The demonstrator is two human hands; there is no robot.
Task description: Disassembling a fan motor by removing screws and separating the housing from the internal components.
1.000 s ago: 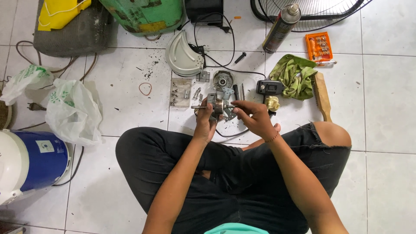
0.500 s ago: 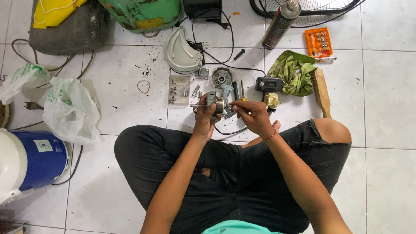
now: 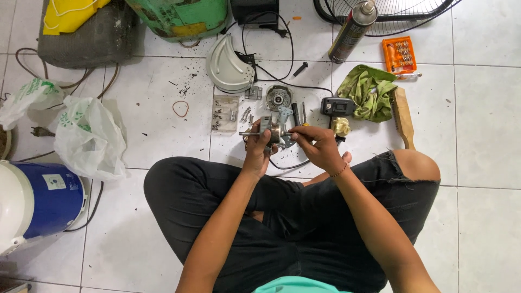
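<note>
I sit cross-legged on a white tiled floor. My left hand [image 3: 256,147] grips a small metal motor [image 3: 274,130] with a shaft sticking out to the left. My right hand [image 3: 316,145] is closed on a thin tool whose tip meets the motor's right side; the tool itself is mostly hidden by my fingers. Just beyond the motor lie a round metal motor part [image 3: 279,97], a small bag of screws [image 3: 224,113] and a black switch box [image 3: 337,106].
A white curved fan cover [image 3: 228,69], green rag [image 3: 370,91], wooden brush [image 3: 402,116], orange bit set [image 3: 400,54], spray can [image 3: 353,24] and fan grille [image 3: 391,11] lie ahead. White plastic bags [image 3: 87,135] and a blue-and-white drum [image 3: 35,201] stand at left.
Both hands stay on the motor, with only slight shifts of the fingers and a small camera movement.
</note>
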